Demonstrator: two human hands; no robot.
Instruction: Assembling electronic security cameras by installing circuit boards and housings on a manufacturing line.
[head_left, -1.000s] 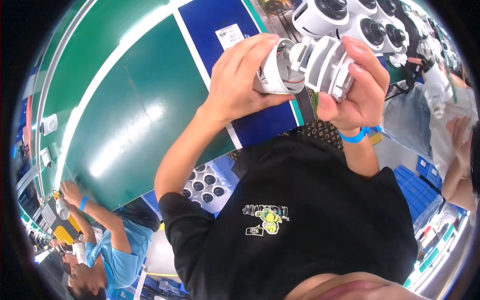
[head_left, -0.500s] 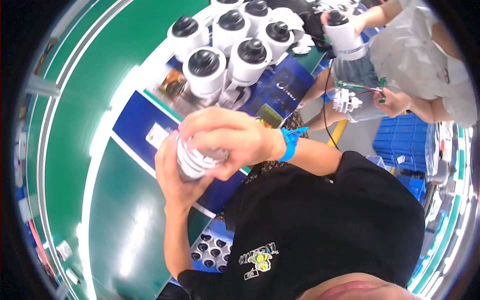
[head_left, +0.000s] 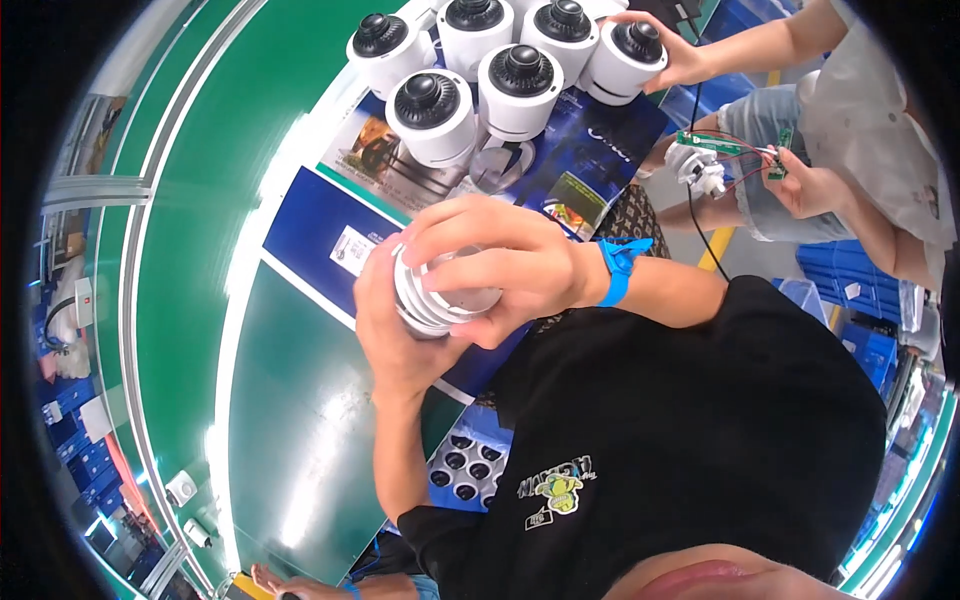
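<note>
Both my hands are around a white, ringed, round housing (head_left: 422, 303) above the table. My left hand (head_left: 385, 320) wraps its near left side from below. My right hand (head_left: 500, 260), with a blue band at the wrist, grips it from above and the right, fingers curled over the rings. A shiny, see-through part (head_left: 475, 297) shows under the right fingers; much of the piece is hidden by them. Just beyond, a clear round cover (head_left: 500, 166) lies on a printed sheet. Several white cylindrical units (head_left: 432, 135) with black ribbed tops stand behind it.
At the right, a co-worker's hand (head_left: 675, 55) touches a white unit (head_left: 612, 75); the other hand (head_left: 815, 185) holds a wired green circuit board (head_left: 780, 155). A blue mat (head_left: 320, 225) lies on the green table (head_left: 290, 400). Blue crates (head_left: 865, 285) stand at right.
The co-worker has lowered the held white unit to the table beside the others. My hands keep hold of the housing, with slightly shifted fingers. The whole view has shifted.
</note>
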